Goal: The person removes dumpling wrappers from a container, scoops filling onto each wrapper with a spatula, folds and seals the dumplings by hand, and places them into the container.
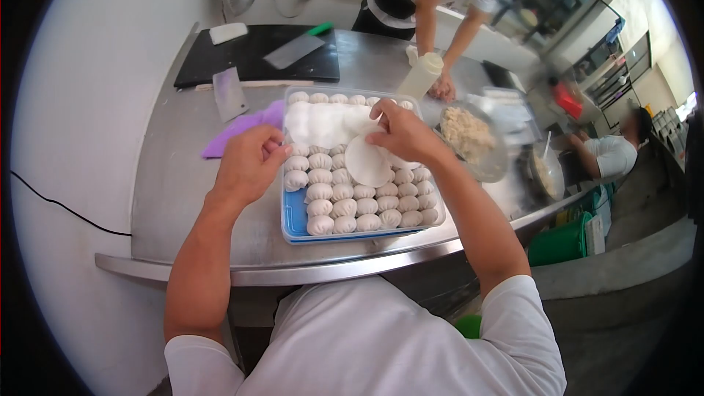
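A clear plastic tray [287, 213] with a blue base holds rows of pleated dumplings [343, 207]. White flour or a white sheet [315, 119] covers part of its upper half. My right hand [402, 132] is over the tray's upper right, its thumb and fingers closed on a round white wrapper [368, 161] that hangs over the dumplings. At the tray's left edge is my left hand [253, 161], thumb and fingertips pressed together; whether anything small is between them is hidden.
Behind the tray stand a squeeze bottle [421, 75] and a co-worker's hands [442, 88]. A bowl of filling [469, 134] is at right. Left are a purple cloth [246, 129], a scraper [230, 95] and a black board [257, 66] with a cleaver [294, 51].
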`<state>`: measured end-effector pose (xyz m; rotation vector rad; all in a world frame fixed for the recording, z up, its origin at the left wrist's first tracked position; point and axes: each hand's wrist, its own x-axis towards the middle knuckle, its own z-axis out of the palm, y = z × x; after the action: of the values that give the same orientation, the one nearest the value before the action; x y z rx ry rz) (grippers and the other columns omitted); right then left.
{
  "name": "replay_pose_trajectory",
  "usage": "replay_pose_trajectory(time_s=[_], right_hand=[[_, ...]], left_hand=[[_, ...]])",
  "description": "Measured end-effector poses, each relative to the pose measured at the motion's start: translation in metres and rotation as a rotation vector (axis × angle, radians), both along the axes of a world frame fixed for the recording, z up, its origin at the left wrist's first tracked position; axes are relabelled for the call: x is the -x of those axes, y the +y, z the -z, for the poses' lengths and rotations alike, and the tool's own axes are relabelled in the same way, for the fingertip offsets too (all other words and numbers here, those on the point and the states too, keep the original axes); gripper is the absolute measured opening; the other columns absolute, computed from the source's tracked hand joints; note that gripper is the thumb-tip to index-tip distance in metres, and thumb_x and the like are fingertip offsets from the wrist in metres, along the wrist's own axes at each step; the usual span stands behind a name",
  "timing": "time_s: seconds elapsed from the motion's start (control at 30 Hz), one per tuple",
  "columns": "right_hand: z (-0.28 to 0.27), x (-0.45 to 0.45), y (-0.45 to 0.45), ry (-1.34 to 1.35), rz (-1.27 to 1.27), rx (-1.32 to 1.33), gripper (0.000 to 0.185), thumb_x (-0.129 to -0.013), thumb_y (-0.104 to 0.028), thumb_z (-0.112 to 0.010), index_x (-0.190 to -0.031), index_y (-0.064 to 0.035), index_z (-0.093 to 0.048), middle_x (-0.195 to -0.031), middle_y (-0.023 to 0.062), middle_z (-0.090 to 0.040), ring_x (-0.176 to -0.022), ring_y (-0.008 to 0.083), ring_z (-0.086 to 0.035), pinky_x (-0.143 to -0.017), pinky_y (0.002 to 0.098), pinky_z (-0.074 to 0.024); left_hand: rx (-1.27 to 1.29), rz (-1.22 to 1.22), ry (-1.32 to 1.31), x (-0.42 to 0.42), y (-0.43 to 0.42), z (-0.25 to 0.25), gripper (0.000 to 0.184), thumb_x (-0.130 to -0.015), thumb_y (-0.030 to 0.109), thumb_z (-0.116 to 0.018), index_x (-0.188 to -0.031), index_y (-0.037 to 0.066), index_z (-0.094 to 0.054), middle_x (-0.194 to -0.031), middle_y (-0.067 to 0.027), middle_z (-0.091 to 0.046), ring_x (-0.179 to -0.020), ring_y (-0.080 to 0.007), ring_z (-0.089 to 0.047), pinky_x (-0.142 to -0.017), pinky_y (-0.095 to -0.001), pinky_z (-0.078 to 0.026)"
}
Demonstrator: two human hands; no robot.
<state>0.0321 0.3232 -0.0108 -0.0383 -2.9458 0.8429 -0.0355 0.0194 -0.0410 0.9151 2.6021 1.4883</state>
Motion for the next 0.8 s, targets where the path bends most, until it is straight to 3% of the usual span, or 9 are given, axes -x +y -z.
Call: replay_pose_trajectory(time_s=[0.1, 0.2, 0.3, 0.47, 0.53, 0.57, 0.63, 0.8], right_hand=[[-0.002, 0.007, 0.022, -0.118, -0.007, 0.183, 0.029, -0.085, -0.018, -0.08, -0.098, 0.0057, -0.069, -0.083, 0.0109, -0.068, -0.076, 0.0198, -0.065, -0.068, 0.035, -0.0514], [0.003, 0.007, 0.031, -0.184, 0.105, 0.657, 0.026, -0.087, -0.016, -0.081, -0.104, 0.0032, -0.074, -0.081, 0.0022, -0.068, -0.068, 0.0103, -0.06, -0.061, 0.0263, -0.0498], [0.002, 0.001, 0.031, -0.215, 0.087, 0.727, 0.027, -0.087, -0.016, -0.081, -0.104, 0.0035, -0.074, -0.083, 0.0029, -0.07, -0.069, 0.0105, -0.06, -0.061, 0.0267, -0.049], [0.001, -0.003, 0.028, -0.155, 0.047, 0.61, 0.024, -0.089, -0.017, -0.08, -0.101, 0.0026, -0.075, -0.081, 0.0023, -0.07, -0.067, 0.0088, -0.058, -0.059, 0.0264, -0.0466], [0.004, -0.002, 0.028, -0.122, 0.013, 0.534, 0.022, -0.089, -0.017, -0.08, -0.1, 0.0021, -0.076, -0.079, 0.0015, -0.069, -0.066, 0.0079, -0.057, -0.057, 0.0262, -0.0456], [0.008, -0.001, 0.028, -0.124, -0.009, 0.527, 0.021, -0.09, -0.018, -0.079, -0.1, 0.0013, -0.076, -0.077, 0.0004, -0.068, -0.065, 0.0072, -0.055, -0.057, 0.0258, -0.045], [0.015, 0.0, 0.026, -0.118, -0.042, 0.522, 0.021, -0.091, -0.019, -0.078, -0.099, 0.0006, -0.077, -0.076, -0.0006, -0.067, -0.063, 0.0065, -0.054, -0.056, 0.0254, -0.0444], [0.01, -0.005, 0.02, -0.114, 0.003, 0.484, 0.024, -0.094, -0.023, -0.075, -0.097, 0.0006, -0.076, -0.071, -0.0005, -0.065, -0.061, 0.0074, -0.055, -0.055, 0.0265, -0.0463]], left_hand=[[0.01, 0.001, 0.01, 0.0, 0.0, -0.002, 0.018, -0.089, 0.011, -0.076, -0.098, -0.003, -0.069, -0.077, -0.0036, -0.065, -0.066, -0.0078, -0.054, -0.061, -0.0252, -0.047], [0.012, 0.007, 0.014, 0.0, 0.0, -0.001, 0.018, -0.088, 0.011, -0.076, -0.098, -0.003, -0.069, -0.075, -0.0038, -0.064, -0.065, -0.0079, -0.054, -0.061, -0.0254, -0.047], [0.016, 0.015, 0.017, -0.002, 0.001, -0.001, 0.018, -0.088, 0.011, -0.076, -0.098, -0.002, -0.069, -0.075, -0.0037, -0.064, -0.065, -0.0074, -0.053, -0.06, -0.025, -0.047], [0.001, 0.023, 0.006, -0.005, 0.005, 0.0, 0.02, -0.087, 0.011, -0.076, -0.102, -0.001, -0.069, -0.082, -0.0066, -0.067, -0.068, -0.0107, -0.057, -0.063, -0.0271, -0.049], [-0.006, 0.133, 0.138, -0.012, 0.02, -0.007, 0.027, -0.086, 0.011, -0.077, -0.11, 0.002, -0.069, -0.099, -0.0102, -0.069, -0.084, -0.0209, -0.064, -0.077, -0.0338, -0.053], [-0.005, 0.13, 0.138, -0.015, 0.031, -0.01, 0.027, -0.086, 0.011, -0.077, -0.11, 0.002, -0.069, -0.099, -0.0102, -0.069, -0.084, -0.0209, -0.064, -0.077, -0.0338, -0.053], [0.04, 0.275, 0.391, -0.013, 0.056, -0.02, 0.037, -0.084, 0.011, -0.076, -0.119, 0.005, -0.067, -0.116, -0.0117, -0.066, -0.103, -0.0319, -0.062, -0.092, -0.0414, -0.05], [0.062, 0.304, 0.49, 0.015, 0.108, -0.003, 0.032, -0.083, 0.012, -0.076, -0.113, 0.007, -0.067, -0.113, -0.012, -0.064, -0.109, -0.035, -0.059, -0.096, -0.0448, -0.047]])
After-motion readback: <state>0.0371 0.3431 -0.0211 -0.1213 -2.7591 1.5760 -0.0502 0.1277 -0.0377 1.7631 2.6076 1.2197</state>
